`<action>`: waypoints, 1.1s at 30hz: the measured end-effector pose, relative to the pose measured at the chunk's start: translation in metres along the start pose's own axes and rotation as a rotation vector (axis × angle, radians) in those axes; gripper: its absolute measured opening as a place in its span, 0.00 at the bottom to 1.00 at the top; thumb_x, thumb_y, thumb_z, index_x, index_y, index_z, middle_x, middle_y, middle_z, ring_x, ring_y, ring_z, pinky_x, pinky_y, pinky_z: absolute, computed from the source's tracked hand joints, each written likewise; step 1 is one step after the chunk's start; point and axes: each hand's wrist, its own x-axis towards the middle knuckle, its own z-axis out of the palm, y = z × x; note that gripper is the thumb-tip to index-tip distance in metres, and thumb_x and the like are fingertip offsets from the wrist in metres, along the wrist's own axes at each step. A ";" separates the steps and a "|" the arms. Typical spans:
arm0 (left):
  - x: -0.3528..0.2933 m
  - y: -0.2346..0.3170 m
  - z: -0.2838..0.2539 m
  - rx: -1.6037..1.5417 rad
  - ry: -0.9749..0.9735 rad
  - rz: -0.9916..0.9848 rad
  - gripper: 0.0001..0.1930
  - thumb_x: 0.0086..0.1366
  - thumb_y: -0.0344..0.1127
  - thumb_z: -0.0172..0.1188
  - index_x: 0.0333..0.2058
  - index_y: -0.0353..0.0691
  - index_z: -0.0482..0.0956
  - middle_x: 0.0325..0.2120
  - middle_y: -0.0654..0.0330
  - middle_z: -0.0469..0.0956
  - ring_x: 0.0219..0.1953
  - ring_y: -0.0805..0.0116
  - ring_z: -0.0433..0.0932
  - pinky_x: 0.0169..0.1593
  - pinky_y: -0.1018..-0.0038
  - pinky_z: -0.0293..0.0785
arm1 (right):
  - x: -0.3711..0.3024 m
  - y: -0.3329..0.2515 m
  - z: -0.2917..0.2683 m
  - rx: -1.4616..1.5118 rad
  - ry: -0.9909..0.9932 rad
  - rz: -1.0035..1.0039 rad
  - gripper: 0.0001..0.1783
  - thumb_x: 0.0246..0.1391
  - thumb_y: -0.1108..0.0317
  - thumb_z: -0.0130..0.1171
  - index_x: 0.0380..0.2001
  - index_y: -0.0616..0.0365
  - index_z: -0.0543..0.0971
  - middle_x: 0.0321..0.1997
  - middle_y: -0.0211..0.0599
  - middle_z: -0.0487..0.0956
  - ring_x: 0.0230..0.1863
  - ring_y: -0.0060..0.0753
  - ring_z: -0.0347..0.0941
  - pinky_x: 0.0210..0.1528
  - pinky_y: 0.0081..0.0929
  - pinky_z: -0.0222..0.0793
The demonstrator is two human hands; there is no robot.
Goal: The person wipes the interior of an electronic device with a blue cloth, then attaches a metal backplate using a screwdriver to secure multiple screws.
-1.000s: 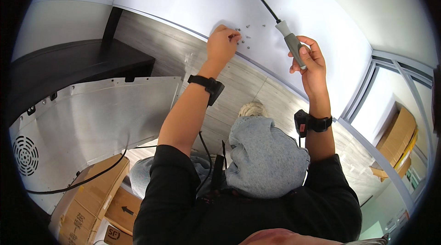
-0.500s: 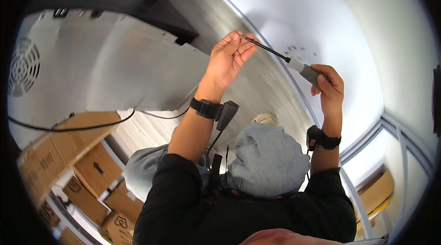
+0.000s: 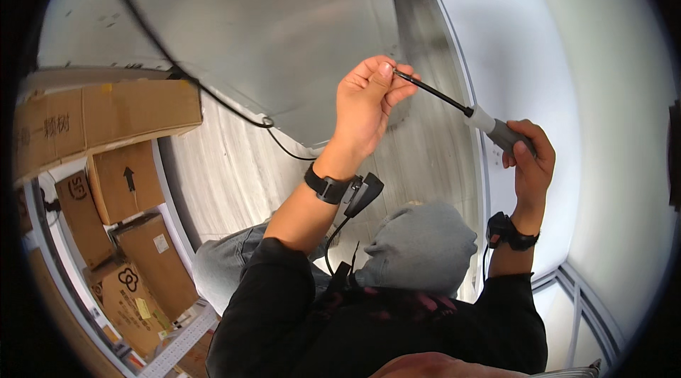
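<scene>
My right hand (image 3: pixel 532 158) is closed round the grey handle of a screwdriver (image 3: pixel 502 135) with a long black shaft and a pale collar. The shaft slants up and leftward to my left hand (image 3: pixel 365 107). There the thumb and forefinger pinch together right at the tip, on something too small to make out. The other fingers of that hand are loosely bent behind the shaft. Both hands are held up above the floor, beside a large grey metal cabinet (image 3: pixel 277 16).
A black cable (image 3: pixel 159 45) runs across the cabinet's face and loops near its lower edge. Cardboard boxes (image 3: pixel 142 115) fill a metal rack (image 3: pixel 186 339) on the left. A white-topped surface (image 3: pixel 507 16) with a grey edge stands to the right. My knee (image 3: pixel 425 247) is below the hands.
My view has turned, so the cabinet and boxes appear shifted. Both hands sit slightly lower and further right in the picture, with the screwdriver tip still at my left fingertips.
</scene>
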 end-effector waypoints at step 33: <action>-0.052 0.267 -0.105 -0.258 -0.051 -0.125 0.10 0.69 0.38 0.50 0.43 0.38 0.72 0.38 0.58 0.78 0.39 0.65 0.79 0.41 0.74 0.79 | -0.071 -0.146 0.362 -0.521 0.246 -0.315 0.20 0.42 0.81 0.62 0.41 0.61 0.71 0.34 0.40 0.72 0.33 0.33 0.70 0.37 0.25 0.66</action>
